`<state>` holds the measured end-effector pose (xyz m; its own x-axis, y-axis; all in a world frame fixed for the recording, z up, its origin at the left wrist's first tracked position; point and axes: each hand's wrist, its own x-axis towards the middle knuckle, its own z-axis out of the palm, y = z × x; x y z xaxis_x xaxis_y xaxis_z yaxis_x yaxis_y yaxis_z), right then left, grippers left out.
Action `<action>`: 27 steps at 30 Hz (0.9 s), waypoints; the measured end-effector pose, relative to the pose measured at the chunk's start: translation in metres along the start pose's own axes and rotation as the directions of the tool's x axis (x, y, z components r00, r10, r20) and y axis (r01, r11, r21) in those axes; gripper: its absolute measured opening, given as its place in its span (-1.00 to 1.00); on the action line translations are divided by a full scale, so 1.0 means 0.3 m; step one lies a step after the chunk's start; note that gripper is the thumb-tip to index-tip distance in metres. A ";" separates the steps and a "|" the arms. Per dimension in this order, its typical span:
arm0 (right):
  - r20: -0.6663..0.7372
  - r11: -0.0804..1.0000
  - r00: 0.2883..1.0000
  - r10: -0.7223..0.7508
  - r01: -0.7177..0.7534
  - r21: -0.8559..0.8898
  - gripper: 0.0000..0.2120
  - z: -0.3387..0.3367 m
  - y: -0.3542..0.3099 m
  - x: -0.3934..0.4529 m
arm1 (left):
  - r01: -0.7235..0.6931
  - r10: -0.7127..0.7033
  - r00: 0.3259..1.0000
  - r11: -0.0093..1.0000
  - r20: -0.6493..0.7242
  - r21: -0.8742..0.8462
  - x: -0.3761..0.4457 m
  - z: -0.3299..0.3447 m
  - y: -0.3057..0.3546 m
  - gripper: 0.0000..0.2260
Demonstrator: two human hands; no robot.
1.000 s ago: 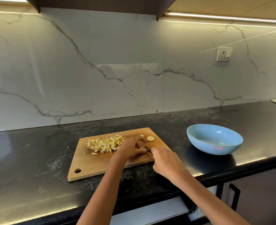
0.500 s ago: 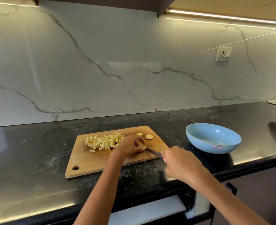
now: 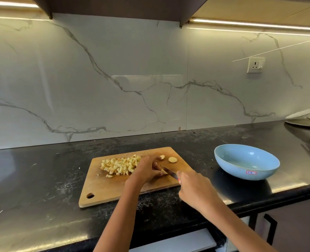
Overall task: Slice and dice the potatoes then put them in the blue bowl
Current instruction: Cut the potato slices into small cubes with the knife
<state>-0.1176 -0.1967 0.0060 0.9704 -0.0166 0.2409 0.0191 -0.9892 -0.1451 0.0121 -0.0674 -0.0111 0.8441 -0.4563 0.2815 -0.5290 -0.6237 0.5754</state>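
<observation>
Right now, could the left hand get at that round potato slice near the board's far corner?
Probably yes: the left hand sits just beside the round slice on the cutting board, with only bare board between them.

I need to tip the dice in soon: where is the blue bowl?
In the head view the blue bowl sits empty on the black counter, right of the cutting board, beyond the right hand.

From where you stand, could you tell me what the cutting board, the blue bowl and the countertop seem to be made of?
Cutting board: wood, matt, with visible brown grain. Blue bowl: probably glazed ceramic, perhaps melamine; smooth with a soft sheen. Countertop: likely polished black stone, speckled and reflecting the lights.
</observation>
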 end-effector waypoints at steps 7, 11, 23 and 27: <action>-0.001 0.999 1.000 -0.026 0.026 -0.039 -0.83 0.012 -0.013 0.013 | -0.004 0.004 1.000 1.000 -0.001 -0.008 -0.001 -0.001 0.002 -0.52; 0.063 1.000 0.998 -0.016 0.018 -0.018 -0.83 0.015 -0.017 0.044 | -0.027 0.026 1.000 0.997 0.017 0.068 0.001 0.001 0.006 -0.56; 0.095 0.996 0.993 -0.065 0.070 -0.053 -0.91 -0.002 0.040 -0.060 | -0.065 0.058 0.996 0.994 0.073 0.093 0.010 0.010 0.000 -0.89; 0.121 0.994 0.992 -0.045 0.057 -0.095 -0.87 -0.073 0.066 -0.070 | -0.070 0.066 0.996 0.994 0.051 0.087 0.009 0.009 -0.001 -0.88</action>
<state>-0.1429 -0.2192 0.0189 0.9905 0.0461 0.1296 0.0516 -0.9979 -0.0392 0.0143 -0.0701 -0.0127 0.8017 -0.5285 0.2793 -0.5927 -0.6426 0.4855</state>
